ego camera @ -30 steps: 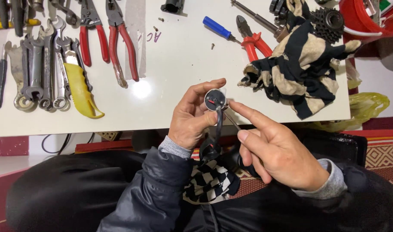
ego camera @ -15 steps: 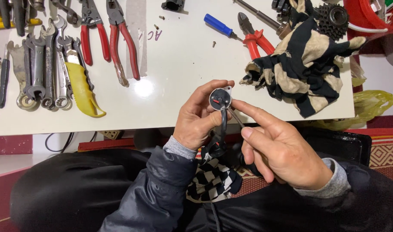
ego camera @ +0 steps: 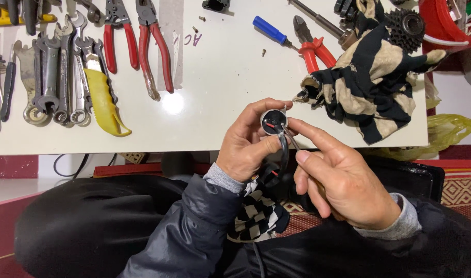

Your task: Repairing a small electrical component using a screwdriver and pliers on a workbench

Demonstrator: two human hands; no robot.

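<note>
Round black part (ego camera: 273, 122) pinched between both hands.

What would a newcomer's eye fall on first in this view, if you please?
The two hands at the centre: the left hand holds a small round black part with red inside, and the right hand touches it. Behind, red-handled pliers and wrenches line the white table, with a striped rag at right.

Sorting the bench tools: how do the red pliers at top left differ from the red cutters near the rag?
The red pliers lie in full view, handles pointing toward the person. The red cutters are shorter, and the striped rag covers their handle ends. The pliers lie by the spanners, the cutters by the blue screwdriver. Both have red grips.
</note>
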